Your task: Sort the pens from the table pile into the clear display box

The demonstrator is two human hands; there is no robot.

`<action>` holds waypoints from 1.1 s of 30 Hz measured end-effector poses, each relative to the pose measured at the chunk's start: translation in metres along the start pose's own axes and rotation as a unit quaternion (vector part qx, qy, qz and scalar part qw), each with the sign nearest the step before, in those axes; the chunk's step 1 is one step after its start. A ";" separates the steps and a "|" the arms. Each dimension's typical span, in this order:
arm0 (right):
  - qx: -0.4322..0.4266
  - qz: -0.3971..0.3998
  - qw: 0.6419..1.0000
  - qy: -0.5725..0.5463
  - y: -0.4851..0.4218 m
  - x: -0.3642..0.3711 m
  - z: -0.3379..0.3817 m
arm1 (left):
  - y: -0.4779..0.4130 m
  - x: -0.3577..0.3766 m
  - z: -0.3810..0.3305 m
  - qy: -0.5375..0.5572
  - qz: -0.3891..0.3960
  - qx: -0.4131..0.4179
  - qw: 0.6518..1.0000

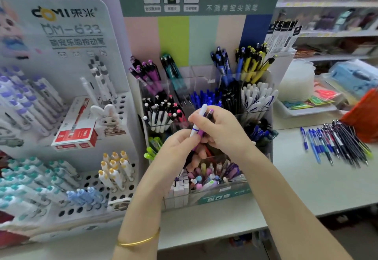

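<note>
Both hands are gripping slim plastic pens over the clear display box (204, 87): left hand (176, 149) pinching the white pen (199, 120), right hand (221, 128) curling around the purple pen (205, 125). Pen pile (335, 143) is lying on the smooth table (306, 178).

- The display box (204, 83) has clear, glossy plastic walls.
- The white pen (199, 119) looks like smooth plastic.
- The bangle (139, 241) is shiny gold-coloured metal.
- The table (319, 186) is pale and matt.

White table (306, 188) — pen pile (335, 143), display box (206, 128)
</note>
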State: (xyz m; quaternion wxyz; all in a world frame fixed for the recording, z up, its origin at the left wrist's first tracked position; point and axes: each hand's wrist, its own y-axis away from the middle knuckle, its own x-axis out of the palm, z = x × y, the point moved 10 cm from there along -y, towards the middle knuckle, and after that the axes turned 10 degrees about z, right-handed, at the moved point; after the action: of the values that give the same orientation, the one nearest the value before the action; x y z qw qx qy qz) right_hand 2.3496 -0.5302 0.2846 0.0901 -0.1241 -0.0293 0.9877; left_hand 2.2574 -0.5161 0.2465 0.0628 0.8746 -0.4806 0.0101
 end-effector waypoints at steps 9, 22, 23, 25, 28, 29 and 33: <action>-0.143 -0.241 0.954 -0.105 -0.029 -0.058 0.071 | 0.027 -0.054 -0.004 0.075 -0.155 0.024 0.985; -0.109 -0.125 0.957 0.239 -0.115 0.019 0.116 | 0.040 -0.075 -0.020 0.089 -0.174 0.053 0.979; -0.123 -0.145 0.946 0.262 -0.113 0.019 0.120 | 0.040 -0.075 -0.020 0.090 -0.171 0.053 0.980; -0.135 -0.143 0.921 0.337 -0.114 0.029 0.125 | 0.039 -0.075 -0.020 0.090 -0.167 0.053 0.980; -0.120 -0.091 0.908 0.391 -0.125 0.040 0.119 | 0.037 -0.074 -0.020 0.098 -0.161 0.055 0.981; -0.128 -0.081 0.916 0.373 -0.125 0.039 0.118 | 0.036 -0.073 -0.020 0.105 -0.155 0.058 0.981; -0.189 -0.121 0.948 0.226 -0.103 0.015 0.117 | 0.030 -0.067 -0.023 0.133 -0.126 0.079 0.980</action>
State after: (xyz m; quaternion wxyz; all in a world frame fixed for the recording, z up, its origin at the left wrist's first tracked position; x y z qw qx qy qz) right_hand 2.3236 -0.4301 0.4026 0.1877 -0.3547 -0.2092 0.8917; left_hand 2.1971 -0.4730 0.2671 0.0576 0.9212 -0.3517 0.1561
